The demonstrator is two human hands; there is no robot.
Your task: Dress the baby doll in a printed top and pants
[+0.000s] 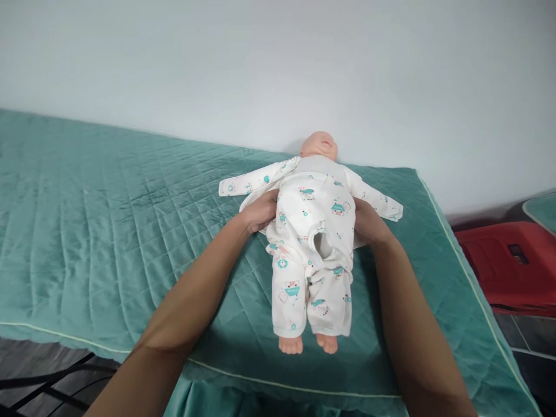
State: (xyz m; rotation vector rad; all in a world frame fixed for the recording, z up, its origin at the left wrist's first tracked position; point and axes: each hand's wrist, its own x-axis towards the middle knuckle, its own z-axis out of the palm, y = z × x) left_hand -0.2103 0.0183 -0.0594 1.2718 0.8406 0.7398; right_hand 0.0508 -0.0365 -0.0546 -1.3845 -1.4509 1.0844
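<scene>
A baby doll (320, 146) lies on its back, its head by the wall and its bare feet toward me. Printed white baby trousers (313, 211) cover its legs and belly, with a round opening at the crotch. Its matching long-sleeved top (256, 178) is spread open under the body, sleeves out to both sides. My left hand (262, 211) is closed on the trousers' side at the waist, fingertips tucked out of sight. At the opposite side of the waist, my right hand (369, 223) grips the trousers too, its fingers largely hidden by the doll.
A green quilted cover (130, 231) lies over the bed or table, with a pale-edged border. Behind it rises a white wall (217, 69). A red plastic object (512, 263) stands beyond the right edge. Black metal bars (47, 379) show at lower left.
</scene>
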